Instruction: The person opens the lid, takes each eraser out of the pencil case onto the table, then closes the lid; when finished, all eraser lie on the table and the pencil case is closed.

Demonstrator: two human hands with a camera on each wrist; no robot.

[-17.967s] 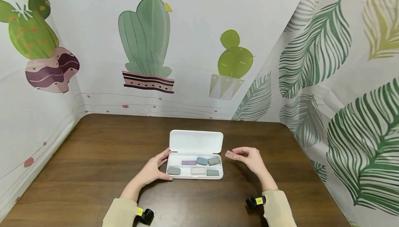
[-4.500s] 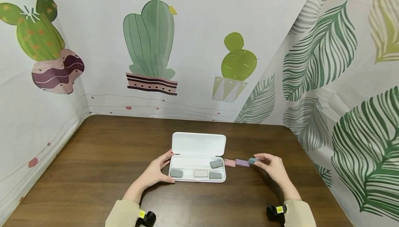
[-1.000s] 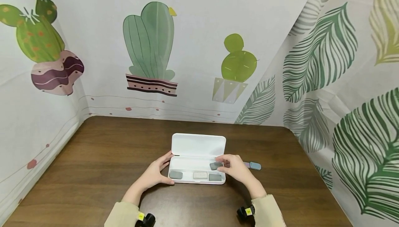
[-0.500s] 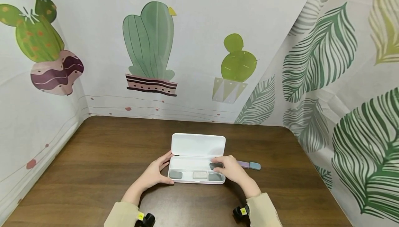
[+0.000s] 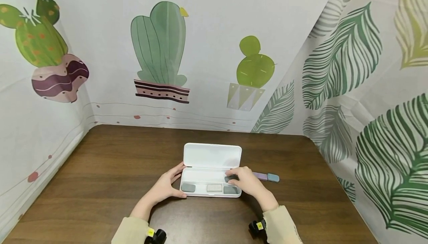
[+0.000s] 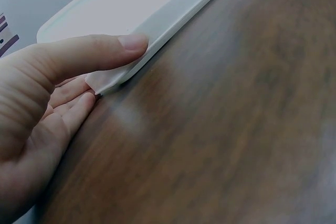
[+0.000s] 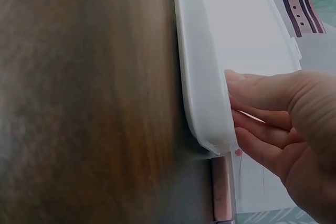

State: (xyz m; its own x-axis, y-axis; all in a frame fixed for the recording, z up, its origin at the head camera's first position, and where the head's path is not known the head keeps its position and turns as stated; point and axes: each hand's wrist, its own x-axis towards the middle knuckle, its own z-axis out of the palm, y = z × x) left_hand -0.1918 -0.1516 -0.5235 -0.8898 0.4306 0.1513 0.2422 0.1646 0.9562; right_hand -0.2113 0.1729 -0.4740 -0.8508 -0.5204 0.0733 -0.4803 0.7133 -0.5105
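An open white case (image 5: 204,177) with a hinged lid (image 5: 212,155) lies on the table. My left hand (image 5: 162,186) holds its left end, thumb on the front wall and fingers at the back. My right hand (image 5: 248,180) reaches over the right end; its thumb and fingers pinch a dark grey rounded block (image 5: 230,178) in the rear compartment. In the right wrist view the case wall (image 7: 202,72) hides that block. Along the front lie a grey block (image 5: 188,188), a white block (image 5: 214,188) and another grey block (image 5: 230,190).
Right of the case, a purple block (image 5: 260,176) and a blue block (image 5: 273,177) lie end to end on the brown table (image 5: 133,151). A pink block (image 7: 222,187) by the case's end shows in the right wrist view. Printed cloth hangs behind.
Since the oldest frame, the pink, purple and blue blocks have left the case for a row on its right. My right hand has come back from the blue block to the grey one.
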